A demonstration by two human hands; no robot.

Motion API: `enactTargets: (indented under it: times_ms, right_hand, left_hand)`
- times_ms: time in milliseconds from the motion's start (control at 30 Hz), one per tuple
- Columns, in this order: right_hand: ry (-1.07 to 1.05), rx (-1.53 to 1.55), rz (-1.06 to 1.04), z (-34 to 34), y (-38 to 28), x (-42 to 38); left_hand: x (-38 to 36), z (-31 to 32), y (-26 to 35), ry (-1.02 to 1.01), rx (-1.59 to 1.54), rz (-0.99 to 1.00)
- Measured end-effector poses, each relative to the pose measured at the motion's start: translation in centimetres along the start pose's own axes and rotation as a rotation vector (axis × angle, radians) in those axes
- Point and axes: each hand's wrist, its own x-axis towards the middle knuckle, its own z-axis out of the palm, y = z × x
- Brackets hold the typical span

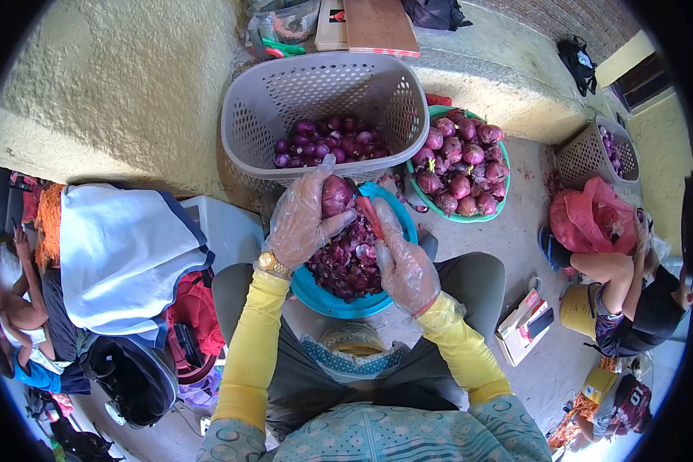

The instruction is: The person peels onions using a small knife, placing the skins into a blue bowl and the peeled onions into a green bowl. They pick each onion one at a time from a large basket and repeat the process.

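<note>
My left hand, in a clear plastic glove, grips a red onion over a blue basin. In my right hand, gloved too, is a small knife with a red handle. The knife's front end meets the onion's right side; its blade is mostly hidden. Onion skins fill the basin between my knees. Just beyond it stands a grey perforated basket with peeled purple onions at the bottom. Whole unpeeled onions are heaped in a green basin to the right.
Another grey basket and a red plastic bag are on the right, beside a seated person. A flat box with a phone lies on the floor. On the left are a white cloth and a dark helmet.
</note>
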Motion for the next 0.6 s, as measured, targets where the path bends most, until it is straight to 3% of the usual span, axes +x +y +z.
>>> enactTargets:
  times_ms: [133, 200, 300, 400, 600]
  right_hand:
    - [0.027, -0.042, -0.018, 0.1, -0.8, 0.2]
    - [-0.101, -0.084, 0.151, -0.5, -2.1, 0.3]
    - [0.068, -0.171, -0.033, 0.9, -1.3, 1.0]
    - [-0.024, -0.204, 0.077, 0.5, -1.9, 1.1]
    - [-0.045, -0.197, 0.083, 0.4, -1.7, 0.9]
  left_hand:
    - [0.1, 0.3, 0.5, 0.059, 0.007, 0.016]
    - [0.1, 0.5, 0.6, 0.067, 0.002, -0.003]
    - [-0.1, 0.8, 0.8, 0.062, 0.003, -0.023]
    - [0.0, 1.2, 0.7, 0.103, 0.024, -0.032]
    - [-0.5, 1.6, 1.0, 0.039, -0.011, -0.136]
